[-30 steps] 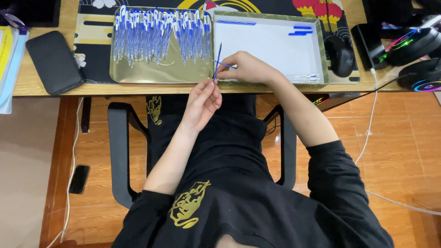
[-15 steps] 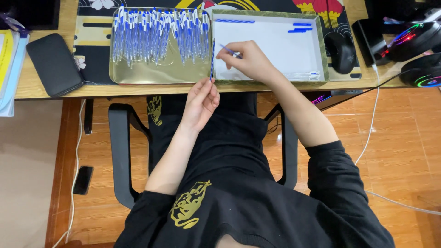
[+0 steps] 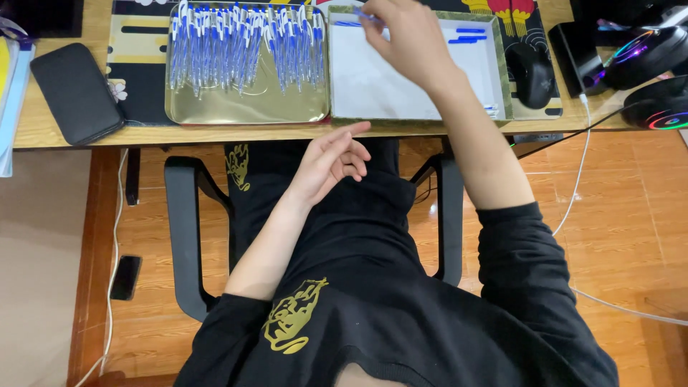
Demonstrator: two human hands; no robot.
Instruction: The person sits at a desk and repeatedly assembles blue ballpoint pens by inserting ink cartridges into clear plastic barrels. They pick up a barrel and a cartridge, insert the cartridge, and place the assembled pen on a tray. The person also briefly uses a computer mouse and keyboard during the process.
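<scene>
Since the earlier frame, the right hand (image 3: 408, 43) is being carried to twelve o'clock over the white tray (image 3: 401, 97), a blue pen (image 3: 367, 14) pinched in its grip — the left hand (image 3: 331, 159) is being held loosely open, empty, at the worktop (image 3: 57, 132) edge. If released high, the pen is being risked — a roll off.

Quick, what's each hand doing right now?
Left hand: open, empty, by the desk edge.
Right hand: closed on a blue pen over the white tray.

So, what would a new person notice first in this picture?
First, the gold tray on the desk, heaped with blue and white pens. Beside it, the right hand holds one blue pen over the white tray. The left hand hangs open, empty, below the desk edge.
</scene>
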